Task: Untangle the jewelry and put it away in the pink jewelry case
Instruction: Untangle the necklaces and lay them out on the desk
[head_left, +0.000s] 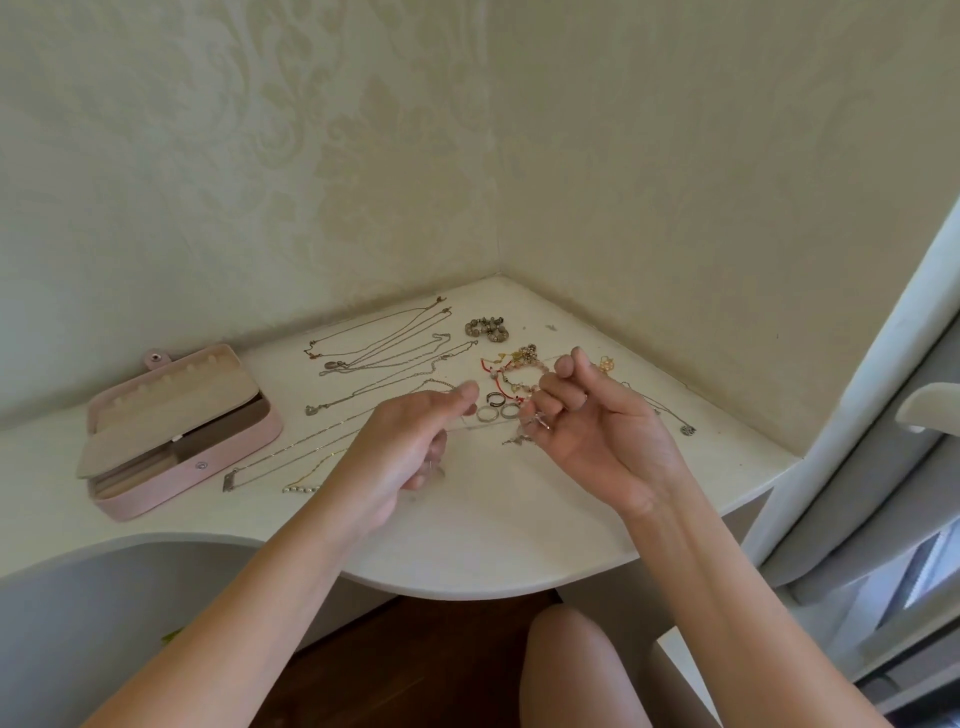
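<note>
**Hands mid-frame, both on one chain**

Both hands are raised just over the bench (493, 540) at frame centre. Left hand (410, 447): fingers curled in, thumb and forefinger pinched together. Right hand (602, 431): palm up, fingers curled, tips pinching a thin silver chain (540, 422) with small charms hanging from it. From my feed a faint strand of the chain runs across to the left hand's pinch, so I read both as gripping it. It is too fine to follow along its whole length.

Pink jewelry case (176, 431) sits at the left of the frame on the bench, open with cream lining showing, well apart from both hands.

Other items on the bench:
- Several necklaces (384, 338) laid out in rough rows, upper centre-left, between the case and the hands.
- Three rings (498, 410) in the gap between the hands.
- A tangle of red cord and pink beads (514, 371) just above the rings.
- A grey beaded bracelet (485, 328) above that, near the wall corner.
- A pendant necklace (687, 429) to the right of the right hand.
- A short pearl strand (301, 488) lower left of the left hand.
</note>
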